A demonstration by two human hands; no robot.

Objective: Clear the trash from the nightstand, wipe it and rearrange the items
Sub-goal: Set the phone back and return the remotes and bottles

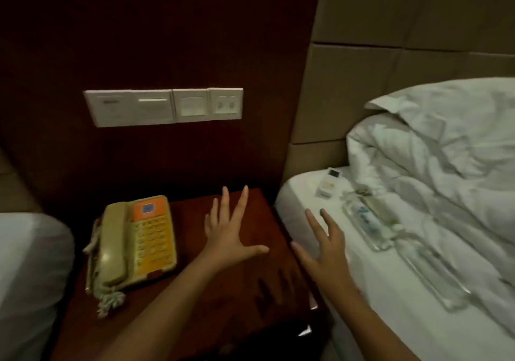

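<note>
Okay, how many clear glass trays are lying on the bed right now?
2. One clear glass tray holding blurred items lies on the white sheet near the small white remote; the second clear glass tray lies just nearer the camera. Folds of bedding could hide more.

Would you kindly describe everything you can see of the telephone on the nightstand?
The telephone is a corded desk set in yellowed beige plastic with an orange panel on top and a yellow keypad. Its handset lies in the cradle on its left side, the coiled cord bunched at the near end. It lies flat on the left part of the dark wooden nightstand; neither hand touches it.
</note>
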